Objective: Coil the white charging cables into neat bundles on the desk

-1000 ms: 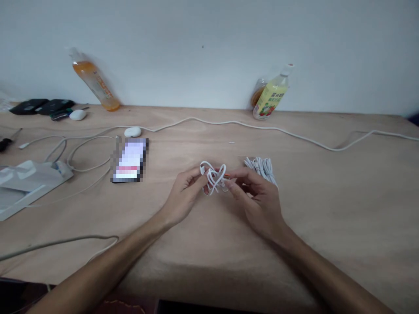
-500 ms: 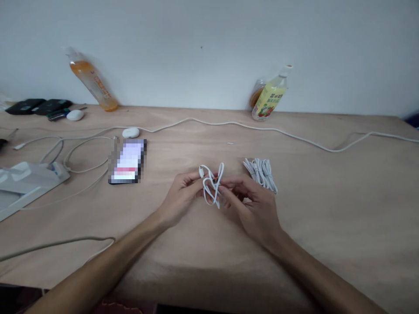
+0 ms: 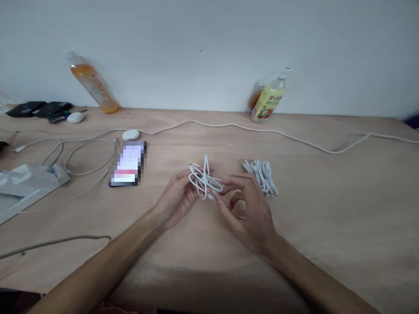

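Beside one pale wall [image 3: 203, 26], one orange bottle [image 3: 93, 85] and one yellow bottle [image 3: 270, 99] are standing on a wooden table [image 3: 327, 196]. Two hands are meeting at one looped cable [image 3: 204, 178], left of one bundled-cable pile [image 3: 262, 176]: the left hand's [image 3: 176, 198] fingers are clamping it; the right hand's [image 3: 250, 213] thumb and forefinger are sitting close together at its edge, pinching or not, I cannot tell.

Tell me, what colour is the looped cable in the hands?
The looped cable is white; it shows best in the head view.
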A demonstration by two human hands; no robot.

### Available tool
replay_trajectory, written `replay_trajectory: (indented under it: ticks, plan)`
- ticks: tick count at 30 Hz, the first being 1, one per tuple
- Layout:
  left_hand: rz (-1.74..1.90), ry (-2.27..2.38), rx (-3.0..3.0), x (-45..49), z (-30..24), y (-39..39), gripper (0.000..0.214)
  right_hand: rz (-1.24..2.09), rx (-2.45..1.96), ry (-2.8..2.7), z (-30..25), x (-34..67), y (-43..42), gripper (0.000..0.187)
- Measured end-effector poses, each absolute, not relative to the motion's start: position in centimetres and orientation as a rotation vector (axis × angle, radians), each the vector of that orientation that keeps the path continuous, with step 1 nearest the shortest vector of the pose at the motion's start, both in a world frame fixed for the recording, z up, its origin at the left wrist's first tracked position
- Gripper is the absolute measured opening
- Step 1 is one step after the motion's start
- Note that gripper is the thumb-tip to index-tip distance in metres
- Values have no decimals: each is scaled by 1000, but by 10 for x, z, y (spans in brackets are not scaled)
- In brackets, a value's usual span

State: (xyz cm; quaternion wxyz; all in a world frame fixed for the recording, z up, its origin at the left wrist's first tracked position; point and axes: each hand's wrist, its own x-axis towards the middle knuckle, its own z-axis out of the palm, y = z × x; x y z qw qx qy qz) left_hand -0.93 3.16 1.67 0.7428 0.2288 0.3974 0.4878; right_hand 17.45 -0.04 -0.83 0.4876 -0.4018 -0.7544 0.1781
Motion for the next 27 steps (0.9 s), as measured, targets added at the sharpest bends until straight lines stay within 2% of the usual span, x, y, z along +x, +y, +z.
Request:
replay_trajectory:
  ticks: [4, 12, 15, 22, 27]
  plan:
    - [1094, 881, 431, -7, 18, 33, 37, 406, -968, -1800, -5, 173, -1, 18]
    - [1015, 828, 568, -9, 15, 26, 16, 692, -1129, -1628, -5, 172, -2, 8]
    - [1036, 839, 662, -10, 12, 28, 19, 793, -1176, -1577, -3, 172, -2, 6]
    - [1108, 987, 763, -9, 14, 27, 21, 1001, -1167, -1557, 0, 175, 3, 23]
    - [1086, 964, 725, -9, 16, 27, 26, 1082, -1166, -1545, 1, 177, 7, 25]
